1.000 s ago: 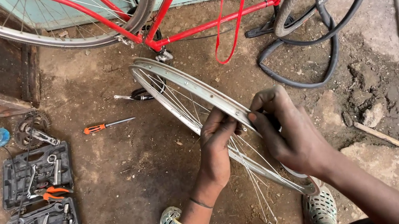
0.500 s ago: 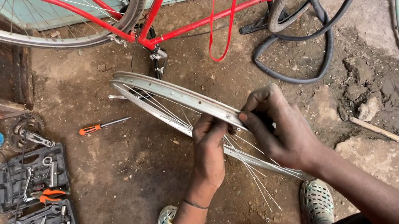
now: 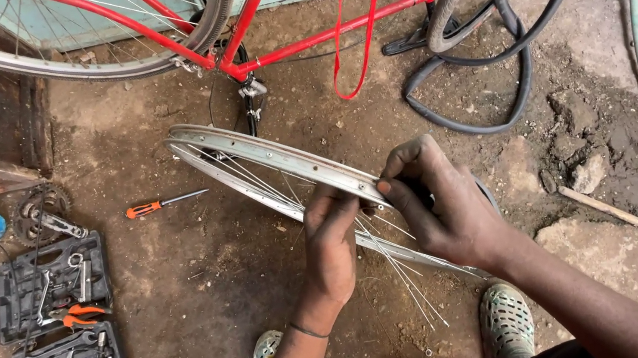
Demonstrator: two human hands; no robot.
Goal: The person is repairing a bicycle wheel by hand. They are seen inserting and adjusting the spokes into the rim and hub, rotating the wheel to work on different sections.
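While both hands work it, the bare silver metal bicycle wheel rim (image 3: 262,156) sits edge-on over the dirt floor (image 3: 183,299), long axis running diagonally from upper left near the red bike frame (image 3: 328,33) to lower right, between the person's feet. Left hand (image 3: 333,248) w/ fingers curled over the rim's near edge, pinching at the thin loose steel spokes (image 3: 402,278). Right hand (image 3: 442,205) closed round the rim, thumb and forefinger pressed together, prob. on a spoke nipple, too small to confirm. Orange-handled screwdriver (image 3: 157,205) lies left of rim, apart. Two open black tool cases (image 3: 57,330) further left.
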